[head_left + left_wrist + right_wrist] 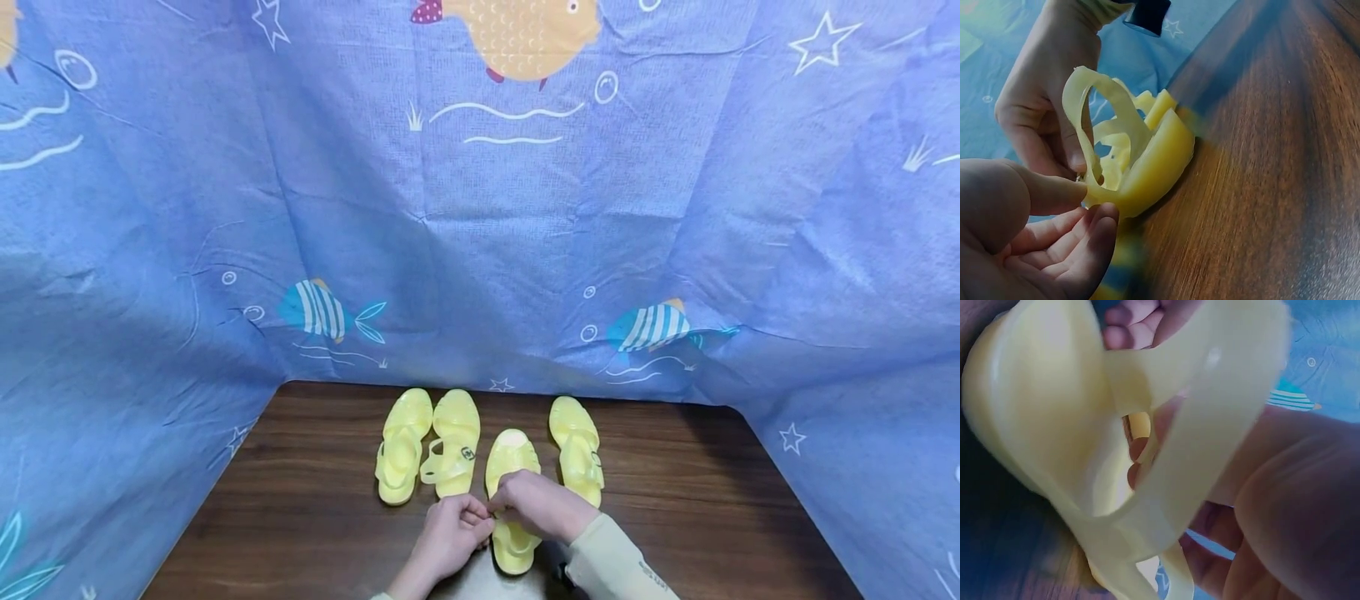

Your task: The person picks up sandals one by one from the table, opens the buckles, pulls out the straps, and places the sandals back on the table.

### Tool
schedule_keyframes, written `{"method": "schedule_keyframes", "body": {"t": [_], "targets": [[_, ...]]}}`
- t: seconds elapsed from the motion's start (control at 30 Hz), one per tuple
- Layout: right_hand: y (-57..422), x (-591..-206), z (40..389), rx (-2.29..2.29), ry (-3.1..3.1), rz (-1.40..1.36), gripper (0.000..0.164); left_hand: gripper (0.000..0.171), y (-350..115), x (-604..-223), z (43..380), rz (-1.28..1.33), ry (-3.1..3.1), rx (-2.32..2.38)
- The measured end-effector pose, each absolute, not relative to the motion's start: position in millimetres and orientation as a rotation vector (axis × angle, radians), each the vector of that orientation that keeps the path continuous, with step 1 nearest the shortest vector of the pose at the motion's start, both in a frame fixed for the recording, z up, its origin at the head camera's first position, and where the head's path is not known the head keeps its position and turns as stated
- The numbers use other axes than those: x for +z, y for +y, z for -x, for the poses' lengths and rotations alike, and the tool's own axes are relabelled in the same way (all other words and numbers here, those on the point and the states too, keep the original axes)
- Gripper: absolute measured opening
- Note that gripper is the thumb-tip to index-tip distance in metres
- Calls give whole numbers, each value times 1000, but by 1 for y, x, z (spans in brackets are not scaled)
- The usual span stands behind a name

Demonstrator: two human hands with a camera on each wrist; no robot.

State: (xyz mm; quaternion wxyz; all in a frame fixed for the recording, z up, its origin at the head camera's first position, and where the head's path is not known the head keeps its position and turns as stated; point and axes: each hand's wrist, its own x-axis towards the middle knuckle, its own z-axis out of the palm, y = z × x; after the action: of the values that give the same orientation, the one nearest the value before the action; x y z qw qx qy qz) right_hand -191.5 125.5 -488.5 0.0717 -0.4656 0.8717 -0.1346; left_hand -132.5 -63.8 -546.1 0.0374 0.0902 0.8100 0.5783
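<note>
A yellow jelly sandal (512, 450) lies on the wooden table with its toe pointing away and its heel strap (1222, 406) standing up in a loop. At the sandal's left side, my left hand (447, 536) pinches the strap end between thumb and fingers. Reaching across from the right, my right hand (546, 506) grips the strap at the same spot, its thumb pressed close to a small metal bit, perhaps a buckle, seen in the left wrist view. Both sets of fingertips nearly meet there. The fastening itself is mostly hidden by fingers.
To the left stand two more yellow sandals, an outer one (408, 417) and an inner one (456, 417) with its strap sticking out. Another sandal (576, 429) lies to the right, near my right forearm. Blue fish-print cloth (487, 250) walls the table's (300, 517) back and sides.
</note>
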Motion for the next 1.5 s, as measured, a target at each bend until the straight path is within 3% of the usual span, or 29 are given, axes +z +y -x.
{"method": "schedule_keyframes", "body": {"t": [0.23,0.57,1.5], "targets": [[128,-491,193,-368,2609,1498,25,8,-64,-546,133,-240,2448,1815],[136,-495,197,-459,2531,1648,13,7,-63,-547,133,-201,2419,1873],[130,-499,198,-596,2535,1585,16,11,-67,-545,132,-75,2386,2009]]}}
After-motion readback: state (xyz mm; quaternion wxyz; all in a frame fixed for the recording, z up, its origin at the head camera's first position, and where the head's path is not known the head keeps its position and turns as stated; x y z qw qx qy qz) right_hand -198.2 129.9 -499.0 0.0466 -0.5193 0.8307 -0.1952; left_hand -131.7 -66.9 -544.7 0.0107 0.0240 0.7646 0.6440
